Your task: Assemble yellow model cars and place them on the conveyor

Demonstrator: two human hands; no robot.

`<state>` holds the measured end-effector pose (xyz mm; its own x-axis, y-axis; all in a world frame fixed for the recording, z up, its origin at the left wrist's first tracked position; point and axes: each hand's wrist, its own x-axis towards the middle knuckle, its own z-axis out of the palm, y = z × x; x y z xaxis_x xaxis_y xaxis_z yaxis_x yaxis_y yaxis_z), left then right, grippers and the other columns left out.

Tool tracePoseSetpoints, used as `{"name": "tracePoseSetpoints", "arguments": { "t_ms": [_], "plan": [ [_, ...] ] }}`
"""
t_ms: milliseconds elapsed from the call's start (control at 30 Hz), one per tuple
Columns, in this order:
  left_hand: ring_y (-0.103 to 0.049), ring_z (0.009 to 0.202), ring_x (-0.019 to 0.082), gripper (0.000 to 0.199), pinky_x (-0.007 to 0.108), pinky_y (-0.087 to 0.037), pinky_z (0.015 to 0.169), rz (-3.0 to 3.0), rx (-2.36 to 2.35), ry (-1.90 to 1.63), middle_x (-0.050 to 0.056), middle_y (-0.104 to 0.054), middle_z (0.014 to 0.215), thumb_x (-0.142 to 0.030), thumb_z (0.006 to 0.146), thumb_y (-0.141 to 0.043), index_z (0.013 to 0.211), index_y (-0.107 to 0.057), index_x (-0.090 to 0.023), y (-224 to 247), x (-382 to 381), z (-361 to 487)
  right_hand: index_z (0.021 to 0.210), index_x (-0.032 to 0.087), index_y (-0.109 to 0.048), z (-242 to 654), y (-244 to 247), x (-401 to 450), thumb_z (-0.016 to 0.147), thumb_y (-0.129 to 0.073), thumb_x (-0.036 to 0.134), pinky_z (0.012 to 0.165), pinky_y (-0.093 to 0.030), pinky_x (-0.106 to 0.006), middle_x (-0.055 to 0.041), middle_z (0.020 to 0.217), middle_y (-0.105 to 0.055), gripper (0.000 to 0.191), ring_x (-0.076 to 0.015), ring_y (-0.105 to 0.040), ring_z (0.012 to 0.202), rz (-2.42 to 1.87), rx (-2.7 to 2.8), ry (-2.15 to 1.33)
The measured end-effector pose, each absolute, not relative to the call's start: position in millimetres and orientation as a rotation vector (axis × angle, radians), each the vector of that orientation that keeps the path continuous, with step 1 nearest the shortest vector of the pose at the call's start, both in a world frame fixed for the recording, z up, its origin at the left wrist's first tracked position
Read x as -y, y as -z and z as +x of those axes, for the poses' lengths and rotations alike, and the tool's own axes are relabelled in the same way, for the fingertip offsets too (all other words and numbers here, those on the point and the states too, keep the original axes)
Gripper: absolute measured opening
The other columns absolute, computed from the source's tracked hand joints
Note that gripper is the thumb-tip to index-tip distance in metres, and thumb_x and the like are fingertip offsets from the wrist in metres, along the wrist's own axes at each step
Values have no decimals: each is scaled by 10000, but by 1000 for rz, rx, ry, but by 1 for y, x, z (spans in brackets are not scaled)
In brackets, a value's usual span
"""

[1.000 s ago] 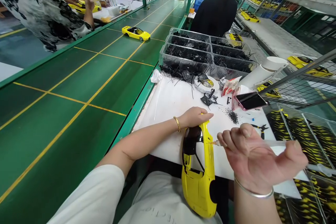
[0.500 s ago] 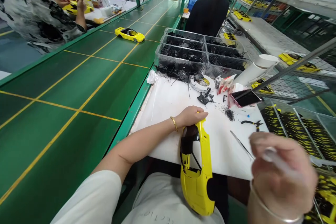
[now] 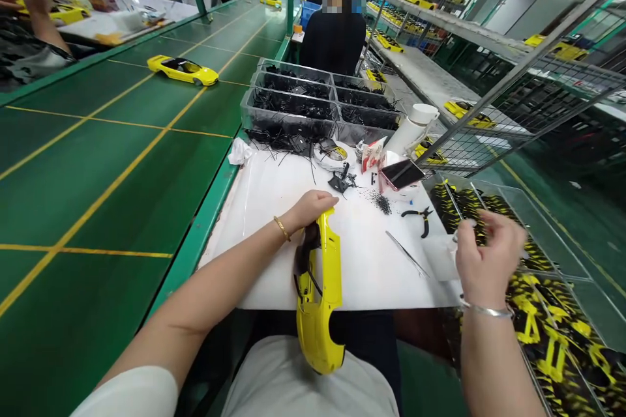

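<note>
My left hand (image 3: 312, 208) is closed on the far end of a yellow toy car body (image 3: 320, 313). The shell is tilted over the table's near edge and my lap, with a dark window piece in its roof. My right hand (image 3: 490, 251) is raised at the right, above the table edge, fingers bent together. Something small and whitish shows at its fingertips, too blurred to name. Left of that hand, tweezers (image 3: 407, 253) and black-handled cutters (image 3: 421, 216) lie on the white tabletop (image 3: 274, 260).
A clear divided tray (image 3: 288, 118) of black parts stands at the back, near a tape roll (image 3: 334, 154), phone (image 3: 402, 174) and white bottle (image 3: 415, 127). Bins of yellow-black parts (image 3: 552, 339) flank the right. A green conveyor (image 3: 122, 163) runs left, carrying a yellow car (image 3: 183, 70). Co-workers sit beyond.
The view has swung to the right, so the table appears further left. My right hand has moved forward, away from me. My left hand keeps its hold on the car body.
</note>
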<state>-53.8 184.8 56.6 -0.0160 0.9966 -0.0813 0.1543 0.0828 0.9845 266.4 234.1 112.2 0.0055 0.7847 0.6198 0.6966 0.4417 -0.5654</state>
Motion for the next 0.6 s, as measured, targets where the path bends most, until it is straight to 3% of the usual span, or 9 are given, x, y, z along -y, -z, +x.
{"name": "tracePoseSetpoints", "arguments": {
  "t_ms": [33, 100, 200, 267, 333, 400, 533, 600],
  "plan": [
    [-287, 540, 91, 387, 265, -230, 532, 1253, -1364, -1070, -51, -285, 557, -501, 753, -481, 572, -311, -204, -56, -184, -53, 1165, 179, -592, 265, -114, -222, 860, -621, 385, 988, -401, -551, -164, 1261, -547, 369, -356, -464, 1241, -1255, 1766, 84],
    [-294, 540, 93, 384, 266, -232, 533, 1246, -1358, -1057, -52, -294, 560, -504, 759, -478, 582, -317, -203, -57, -184, -53, 1241, 171, -573, 262, -111, -199, 900, -589, 284, 1006, -416, -526, -161, 1294, -566, 359, -344, -506, 1231, -1200, 1975, 371],
    [-296, 546, 94, 385, 265, -234, 533, 1231, -1355, -1052, -51, -298, 568, -509, 768, -473, 590, -323, -202, -57, -183, -52, 1221, 110, -588, 260, -84, -176, 909, -506, 139, 692, -517, -378, -141, 1038, -683, 324, -269, -658, 849, -1320, 2446, 528],
    [-294, 549, 94, 388, 265, -238, 533, 1215, -1358, -1053, -51, -297, 572, -510, 774, -472, 593, -321, -202, -56, -182, -52, 1157, 66, -622, 260, -61, -169, 875, -482, 59, 525, -439, -333, -120, 841, -668, 315, -242, -629, 676, -1495, 2626, 660],
    [-286, 550, 93, 394, 265, -235, 529, 1204, -1361, -1050, -53, -289, 574, -511, 776, -478, 592, -314, -203, -57, -182, -51, 1108, 65, -650, 261, -46, -170, 859, -469, 28, 489, -390, -319, -95, 760, -616, 310, -228, -603, 632, -1574, 2679, 698],
    [-276, 548, 91, 403, 266, -227, 526, 1197, -1355, -1048, -54, -280, 574, -513, 777, -485, 590, -305, -204, -57, -182, -51, 1082, 102, -672, 259, -44, -179, 863, -488, 67, 501, -384, -313, -85, 788, -597, 288, -211, -586, 625, -1559, 2632, 536],
    [-268, 542, 91, 414, 267, -218, 522, 1170, -1337, -1026, -56, -275, 567, -519, 782, -490, 590, -298, -206, -58, -183, -51, 937, 175, -702, 245, -61, -223, 851, -592, 264, 595, -454, -316, -60, 793, -613, 166, -187, -577, 644, -1300, 2268, -334],
    [-263, 543, 91, 419, 268, -213, 521, 1173, -1335, -1012, -56, -271, 571, -519, 790, -488, 595, -290, -206, -58, -183, -52, 906, 182, -692, 233, -64, -250, 847, -637, 402, 630, -493, -315, -54, 789, -650, 234, -186, -603, 672, -1197, 2114, -584]
  ]
}}
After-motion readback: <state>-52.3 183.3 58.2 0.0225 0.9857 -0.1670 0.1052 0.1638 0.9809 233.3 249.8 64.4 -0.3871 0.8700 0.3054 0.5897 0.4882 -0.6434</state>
